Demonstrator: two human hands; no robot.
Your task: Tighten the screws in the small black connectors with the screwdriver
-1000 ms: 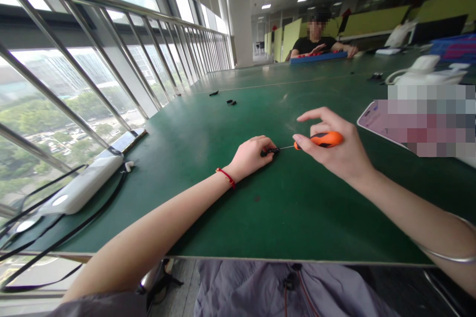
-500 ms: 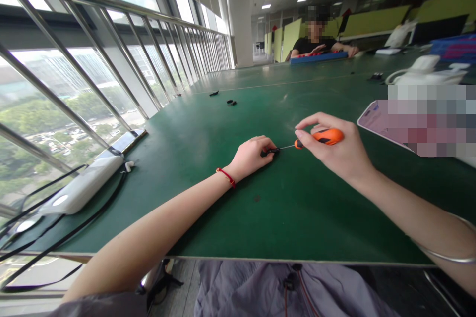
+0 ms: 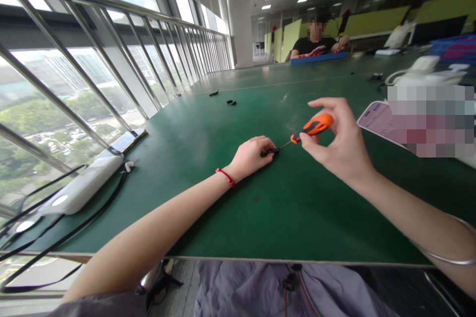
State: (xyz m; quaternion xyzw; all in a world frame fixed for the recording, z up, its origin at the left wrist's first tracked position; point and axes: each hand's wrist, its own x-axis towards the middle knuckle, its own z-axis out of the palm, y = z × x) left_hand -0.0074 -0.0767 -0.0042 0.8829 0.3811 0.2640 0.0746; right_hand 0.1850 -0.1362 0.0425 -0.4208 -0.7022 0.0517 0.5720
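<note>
My left hand (image 3: 253, 155) rests on the green table (image 3: 208, 198), closed around a small black part (image 3: 274, 150); the fingers hide much of it, and I cannot make out its kind. An orange and black screwdriver (image 3: 315, 127) slants down toward this part, its thin metal shaft reaching the part's right end. My right hand (image 3: 344, 146) holds the screwdriver by its handle. The thumb presses near the handle's front end, while the index finger is lifted off above it.
Small black pieces (image 3: 231, 102) lie farther back, with another black piece (image 3: 213, 93) behind them. A pink-screened phone (image 3: 379, 118) is at right. At left are a white power bank (image 3: 87, 183), cables and another phone (image 3: 130, 139). Across the table sits a person (image 3: 316, 42) behind a blue tray (image 3: 320, 59).
My right hand has opened its fingers somewhat and risen a little. The screwdriver's handle now tilts up more steeply. My left hand and the black part have stayed in place.
</note>
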